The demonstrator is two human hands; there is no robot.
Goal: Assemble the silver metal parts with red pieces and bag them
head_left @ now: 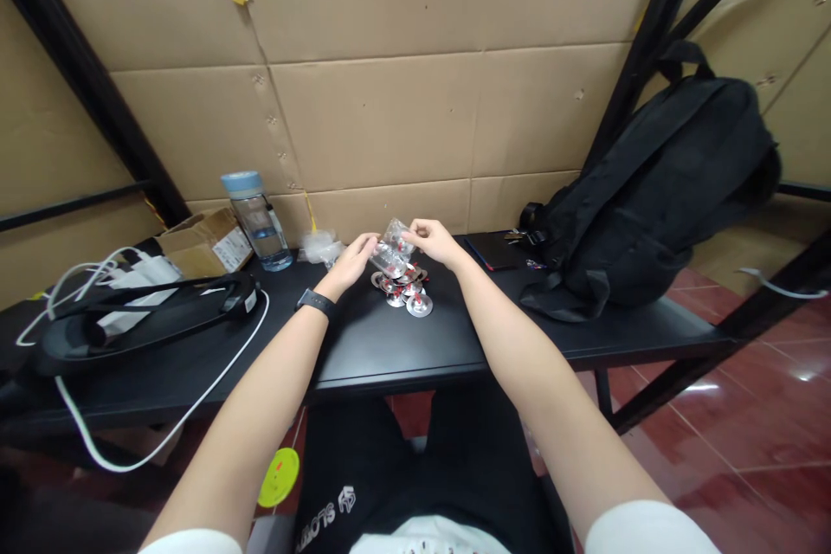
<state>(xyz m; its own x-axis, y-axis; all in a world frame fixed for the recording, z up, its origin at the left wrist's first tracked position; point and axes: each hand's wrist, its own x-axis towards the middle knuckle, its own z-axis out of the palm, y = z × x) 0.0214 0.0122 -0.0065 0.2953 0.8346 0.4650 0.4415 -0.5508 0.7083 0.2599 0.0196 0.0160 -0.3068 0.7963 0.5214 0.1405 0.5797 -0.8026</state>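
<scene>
White shirt fabric [428, 538] is caught right at the bottom edge, with dark trousers [484, 459] stretched out ahead of it. Across the back, the whole scene is walled off by brown cardboard panels [376, 121]. Next comes the black surface [396, 352], loaded at the right by a leaning black backpack [668, 182] and at the left by a blue-capped bottle [263, 229]. And at the centre, two hands are held close together! By the right hand [434, 242], a clear plastic bag [391, 253] is pinched between thumb and fingers in a firm-looking grip; by the left hand [354, 264], its other side is met, though whether that grip is closed cannot be told. Right below, shiny metal discs [419, 305] with red bits are heaped on the surface.
</scene>
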